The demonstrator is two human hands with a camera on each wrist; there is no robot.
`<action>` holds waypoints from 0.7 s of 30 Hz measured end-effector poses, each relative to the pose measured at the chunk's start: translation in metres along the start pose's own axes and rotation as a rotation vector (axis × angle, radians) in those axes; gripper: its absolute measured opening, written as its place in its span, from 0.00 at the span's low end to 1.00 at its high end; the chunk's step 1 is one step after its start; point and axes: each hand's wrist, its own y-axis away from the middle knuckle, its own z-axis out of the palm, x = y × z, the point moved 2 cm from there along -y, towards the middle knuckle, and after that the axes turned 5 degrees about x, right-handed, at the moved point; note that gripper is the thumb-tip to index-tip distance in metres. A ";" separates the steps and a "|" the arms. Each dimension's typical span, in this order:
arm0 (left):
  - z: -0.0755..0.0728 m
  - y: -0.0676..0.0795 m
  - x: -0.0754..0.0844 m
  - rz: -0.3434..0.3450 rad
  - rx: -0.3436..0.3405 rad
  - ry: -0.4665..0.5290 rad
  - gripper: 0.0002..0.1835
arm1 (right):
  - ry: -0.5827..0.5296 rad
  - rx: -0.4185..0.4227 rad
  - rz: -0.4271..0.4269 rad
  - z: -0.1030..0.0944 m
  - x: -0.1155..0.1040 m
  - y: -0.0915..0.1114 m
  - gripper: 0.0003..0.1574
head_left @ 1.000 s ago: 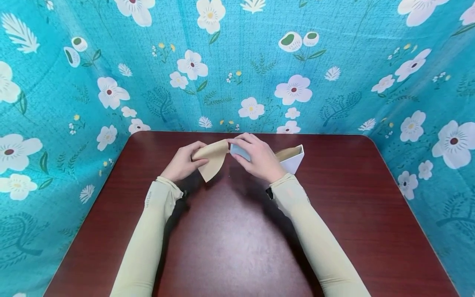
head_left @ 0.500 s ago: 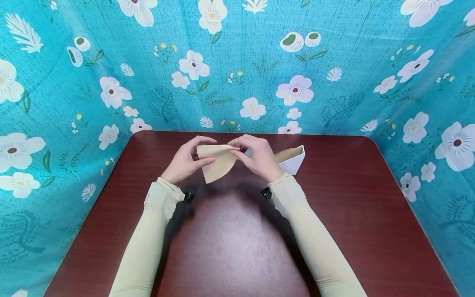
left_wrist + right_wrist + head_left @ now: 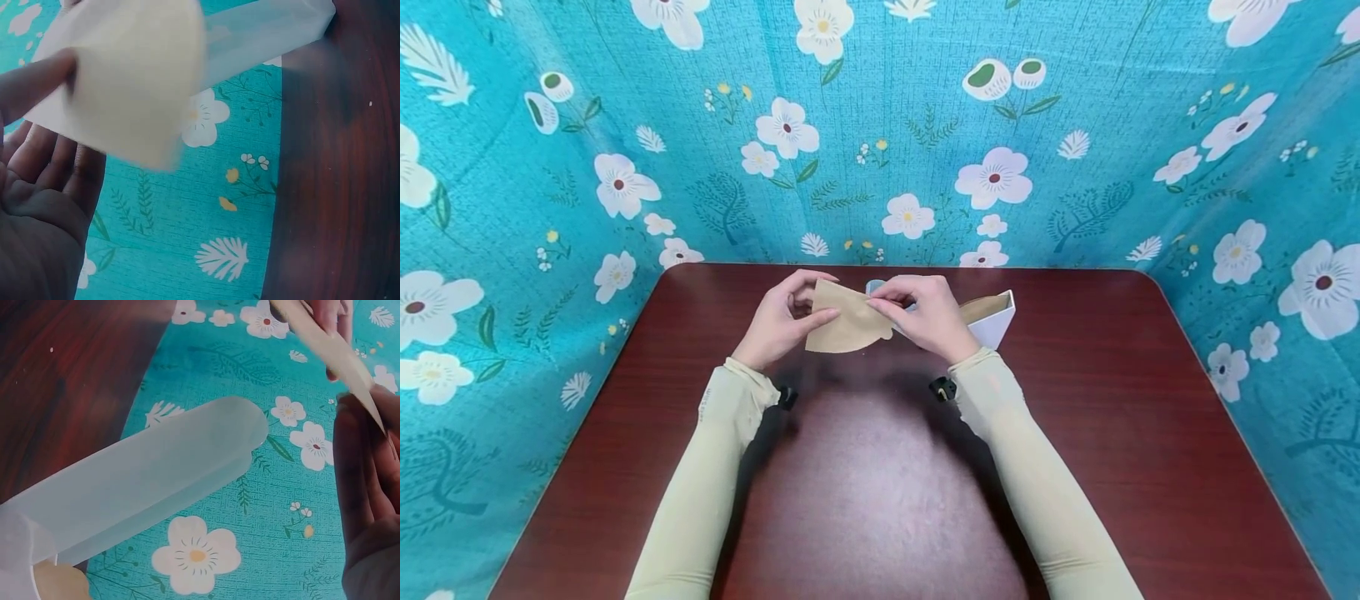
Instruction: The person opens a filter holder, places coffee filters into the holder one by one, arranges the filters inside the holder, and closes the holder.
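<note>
A tan, fan-shaped paper coffee filter (image 3: pixel 842 327) is held up between both hands above the table's far half. My left hand (image 3: pixel 775 323) grips its left side, thumb in front and fingers behind; the left wrist view shows that thumb across the pale paper (image 3: pixel 134 87). At the right edge, my right hand (image 3: pixel 931 317) pinches the filter between thumb and fingertips. In the right wrist view the filter (image 3: pixel 340 356) appears nearly edge-on, above the right hand (image 3: pixel 372 475). Whether the filter's layers are parted cannot be made out.
A white box (image 3: pixel 992 325) with tan papers inside stands just right of my right hand. A pale bluish, translucent trough-like piece (image 3: pixel 144 469) with a rounded end extends from beside it, partly hidden by my hand in the head view. A flowered teal cloth (image 3: pixel 865 125) hangs behind the dark red table (image 3: pixel 1150 433).
The right hand has come to pinch the filter's right edge, where it was at the upper corner. The filter has turned and lies wider between the hands, uncovering some of the bluish piece.
</note>
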 end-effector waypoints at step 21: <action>0.005 -0.003 0.003 -0.005 -0.023 0.006 0.25 | 0.016 0.060 0.105 -0.017 0.002 0.003 0.04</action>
